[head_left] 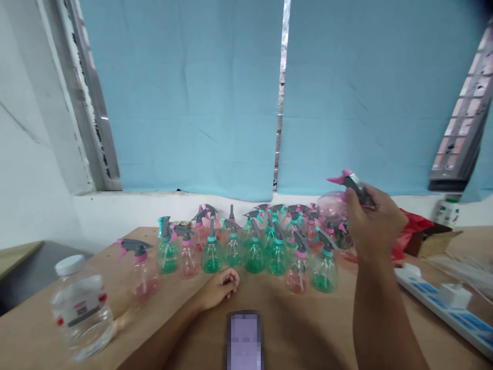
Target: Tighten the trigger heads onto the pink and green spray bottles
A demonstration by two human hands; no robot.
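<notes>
My right hand [375, 216] is raised at the right, wrapped round the grey head of a spray bottle [332, 206]. This bottle has a pink nozzle and a clear pinkish body, and it is tilted, its nozzle to the left. On the table, my left hand [227, 284] rests with its fingers loosely curled, and nothing shows in them. Just beyond it stand several spray bottles with green liquid, among them a near one [254, 254]. Others have pink collars and pinkish liquid, such as the front one [298, 272]. The back rows are partly hidden.
A large clear water bottle [80, 313] with a white cap stands at the left. A phone [244, 339] lies at the front middle. A power strip [442, 303] with a plug, a red bag [410, 231] and an open cardboard box [439, 241] are at the right.
</notes>
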